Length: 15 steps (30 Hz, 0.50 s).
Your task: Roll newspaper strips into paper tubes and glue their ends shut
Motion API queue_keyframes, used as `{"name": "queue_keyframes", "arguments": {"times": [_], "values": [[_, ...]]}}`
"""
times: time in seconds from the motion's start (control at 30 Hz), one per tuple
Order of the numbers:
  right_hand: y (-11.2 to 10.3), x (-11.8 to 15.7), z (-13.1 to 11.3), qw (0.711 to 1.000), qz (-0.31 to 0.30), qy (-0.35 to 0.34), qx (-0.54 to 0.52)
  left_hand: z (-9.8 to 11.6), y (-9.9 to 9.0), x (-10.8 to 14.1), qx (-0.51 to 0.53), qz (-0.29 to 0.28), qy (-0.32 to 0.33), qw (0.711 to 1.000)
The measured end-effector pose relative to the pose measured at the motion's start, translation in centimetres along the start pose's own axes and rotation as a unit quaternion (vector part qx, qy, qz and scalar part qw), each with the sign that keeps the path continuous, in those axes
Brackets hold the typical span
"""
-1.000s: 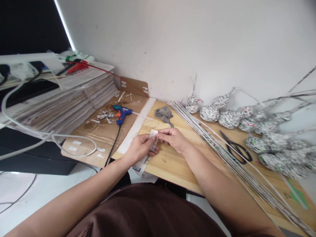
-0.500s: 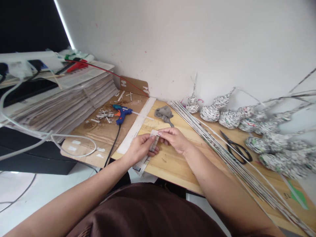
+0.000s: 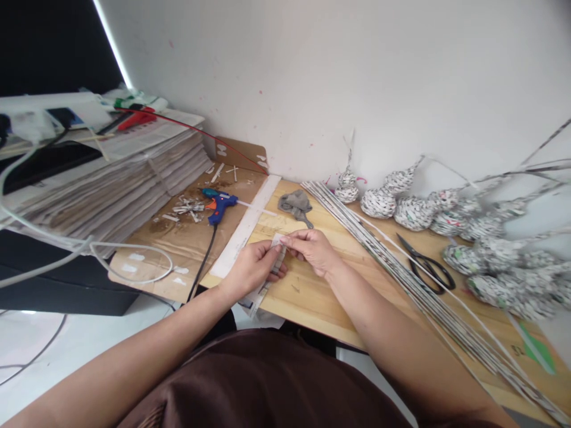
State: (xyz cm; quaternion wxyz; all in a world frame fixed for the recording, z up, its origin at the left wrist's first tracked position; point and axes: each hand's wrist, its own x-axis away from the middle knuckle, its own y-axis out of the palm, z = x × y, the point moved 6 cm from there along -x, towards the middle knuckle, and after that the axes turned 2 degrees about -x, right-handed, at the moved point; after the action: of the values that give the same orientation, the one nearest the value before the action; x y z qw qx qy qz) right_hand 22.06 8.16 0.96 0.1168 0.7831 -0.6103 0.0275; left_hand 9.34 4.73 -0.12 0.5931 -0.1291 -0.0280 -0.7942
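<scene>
The left hand (image 3: pixel 254 266) grips a paper strip (image 3: pixel 279 263) above the table's (image 3: pixel 321 303) near edge; the right hand (image 3: pixel 310 251) pinches its upper end. I can't read its tiny print. Beyond sit one grey rag (image 3: pixel 295 205), one blue glue gun (image 3: pixel 223 205), uncountable bundled paper rods (image 3: pixel 379 248), one pair of scissors (image 3: pixel 422 261) and at least six gourd-shaped weaves (image 3: pixel 414 214). A blurred tabletop mark (image 3: pixel 517 351) resembles "52".

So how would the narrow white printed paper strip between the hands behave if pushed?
The paper strip would probably bend easily, looking thin and flat. Likely light: left hand and right hand pinch it between thumb and fingers. Being paper, it might tear if tugged.
</scene>
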Motion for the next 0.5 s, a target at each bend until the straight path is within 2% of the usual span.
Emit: {"name": "queue_keyframes", "arguments": {"times": [0.27,0.5], "values": [[0.18,0.14,-0.25,1.0,0.011,-0.002,0.003,0.18,0.08,0.16,-0.012,-0.001,-0.001,1.0],[-0.24,-0.28,0.0,0.999,-0.047,-0.012,0.024,0.04,-0.12,0.09,0.034,0.003,-0.037,0.999]]}}
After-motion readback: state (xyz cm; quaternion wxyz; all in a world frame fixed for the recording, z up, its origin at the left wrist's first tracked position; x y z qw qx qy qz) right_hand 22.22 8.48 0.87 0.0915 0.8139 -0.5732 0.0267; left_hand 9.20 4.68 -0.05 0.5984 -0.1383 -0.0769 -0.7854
